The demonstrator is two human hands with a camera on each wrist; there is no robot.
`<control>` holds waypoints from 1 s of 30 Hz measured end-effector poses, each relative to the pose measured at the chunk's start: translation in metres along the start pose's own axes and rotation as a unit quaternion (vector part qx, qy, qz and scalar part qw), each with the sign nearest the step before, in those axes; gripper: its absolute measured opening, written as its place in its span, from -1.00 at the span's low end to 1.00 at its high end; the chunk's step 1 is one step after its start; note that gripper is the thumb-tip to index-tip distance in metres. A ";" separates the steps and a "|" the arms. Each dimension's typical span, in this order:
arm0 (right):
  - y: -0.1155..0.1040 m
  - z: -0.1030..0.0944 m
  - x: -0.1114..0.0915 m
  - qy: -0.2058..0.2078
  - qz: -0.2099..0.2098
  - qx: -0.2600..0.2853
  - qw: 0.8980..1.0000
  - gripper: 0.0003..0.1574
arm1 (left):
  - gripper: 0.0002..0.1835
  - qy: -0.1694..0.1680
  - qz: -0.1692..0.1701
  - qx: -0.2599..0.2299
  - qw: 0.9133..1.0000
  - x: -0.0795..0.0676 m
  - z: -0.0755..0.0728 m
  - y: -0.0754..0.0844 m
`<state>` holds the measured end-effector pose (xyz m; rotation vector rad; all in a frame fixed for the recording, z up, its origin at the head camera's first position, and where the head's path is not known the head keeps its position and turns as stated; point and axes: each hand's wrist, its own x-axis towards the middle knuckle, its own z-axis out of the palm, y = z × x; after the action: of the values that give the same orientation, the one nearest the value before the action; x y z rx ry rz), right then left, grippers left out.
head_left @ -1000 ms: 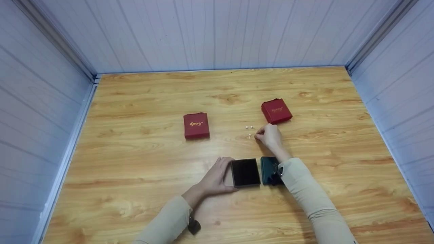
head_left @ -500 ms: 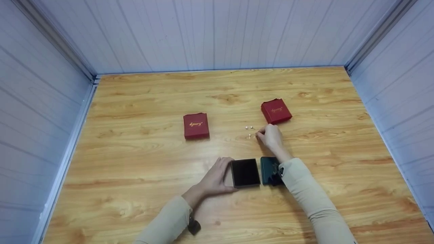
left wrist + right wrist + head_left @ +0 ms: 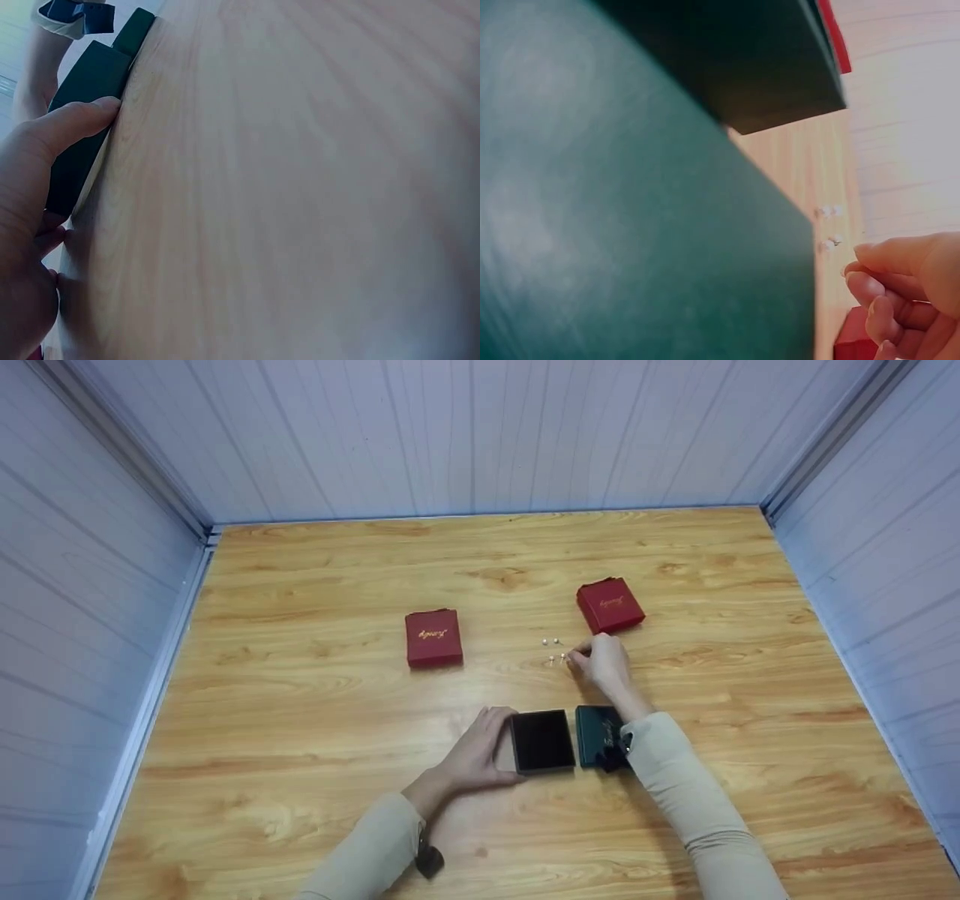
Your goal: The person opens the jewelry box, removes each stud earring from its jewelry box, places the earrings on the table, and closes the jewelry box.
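Note:
My left hand (image 3: 472, 754) grips the left side of an open jewellery box (image 3: 542, 742), dark inside and green outside, with thumb and fingers on opposite walls. In the left wrist view the thumb presses the green wall (image 3: 86, 82). Right of the box lies its green lid (image 3: 595, 735) with gold lettering, partly under my right wrist. My right hand (image 3: 604, 660) is beyond the lid, thumb and forefinger pinching a tiny shiny piece (image 3: 844, 271). Close to its fingertips lie several stud earrings (image 3: 552, 660), in two small pairs.
One red box (image 3: 435, 638) with gold lettering stands left of the earrings, another red box (image 3: 612, 606) just beyond my right hand. Pale panel walls (image 3: 472, 442) enclose the wooden table (image 3: 315, 697) at the back and sides.
By the right hand's fingertips, a stud now shows beside the nearer one, standing apart from the fingers. The right hand has shifted very slightly right; the left hand and box stay put.

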<state>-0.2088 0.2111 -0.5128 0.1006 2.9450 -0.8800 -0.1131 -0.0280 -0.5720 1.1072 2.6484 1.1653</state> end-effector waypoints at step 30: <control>0.007 -0.013 -0.046 0.096 -0.110 0.119 0.982 -0.90 | -0.05 0.007 0.001 -0.008 1.000 0.000 -0.001 -0.004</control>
<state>-0.1633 0.2225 -0.5018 -0.1379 3.0551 -1.3225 -0.1158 -0.0304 -0.5739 1.1044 2.6443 1.1973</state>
